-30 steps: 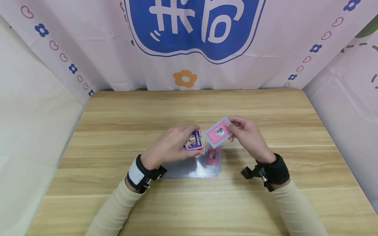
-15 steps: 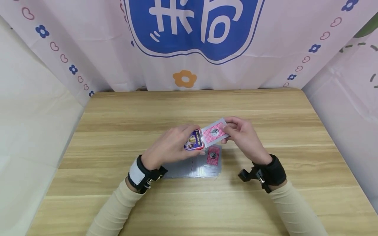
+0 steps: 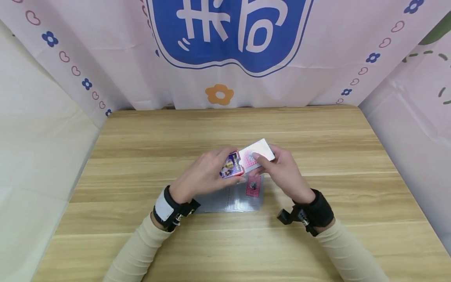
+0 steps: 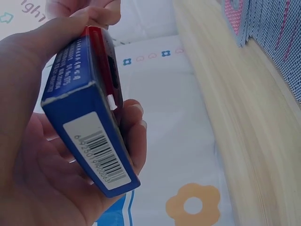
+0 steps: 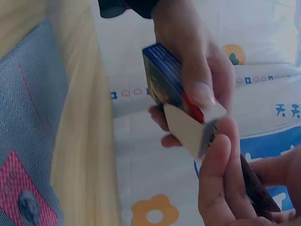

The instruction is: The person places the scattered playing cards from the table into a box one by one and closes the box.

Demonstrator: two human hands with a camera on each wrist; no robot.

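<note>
My left hand [image 3: 204, 172] grips a small blue and red playing-card box [image 3: 231, 165] above the table, its mouth facing right. In the left wrist view the box [image 4: 91, 113] shows its barcode end. My right hand [image 3: 283, 174] pinches a playing card [image 3: 260, 149] with a pink patterned back and a bright glare across it. The card's left end meets the box's mouth. In the right wrist view a pale flat piece [image 5: 186, 129] stands out of the box's mouth, close to the right fingertips. Part of the held card is hidden by the fingers.
Overlapping rows of playing cards [image 3: 225, 199] lie face down on the wooden table [image 3: 299, 243] below the hands, one pink back [image 3: 253, 186] showing on top. A printed cloth [image 3: 141, 78] hangs behind the table's far edge.
My right hand has moved left and turned, bringing the card from beside the box up to its mouth. The card has tilted into glare. My left hand and the box have hardly moved.
</note>
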